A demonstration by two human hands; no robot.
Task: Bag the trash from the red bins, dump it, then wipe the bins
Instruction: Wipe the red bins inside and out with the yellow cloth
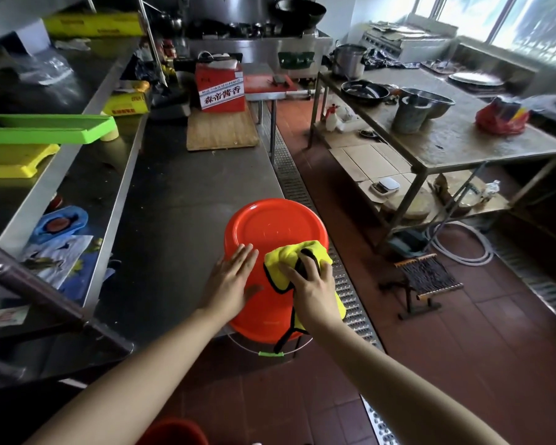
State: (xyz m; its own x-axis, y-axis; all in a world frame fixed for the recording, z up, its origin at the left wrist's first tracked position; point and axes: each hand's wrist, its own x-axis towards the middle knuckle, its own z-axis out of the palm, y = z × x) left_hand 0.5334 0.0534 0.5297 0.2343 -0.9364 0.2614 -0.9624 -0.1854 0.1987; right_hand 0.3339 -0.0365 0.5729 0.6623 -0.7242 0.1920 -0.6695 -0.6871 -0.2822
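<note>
Wiping stage: a red bin (270,229) lies upturned at the steel counter's (180,187) edge. The left hand (230,281), fingers flat, steadies it; the right hand (312,289) grips a yellow cloth (302,252). Best wiped in overlapping strokes, braced firmly.

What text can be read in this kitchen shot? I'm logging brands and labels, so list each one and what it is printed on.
"森帝酱香", dark characters on the white band of the red carton standing on the wooden board.
Smaller line above those characters: too small to read.
Yellow box on the shelf: print blurred, unreadable.
Long yellow box on the top shelf: print unreadable.
Red bin and yellow cloth: no text visible.
</note>
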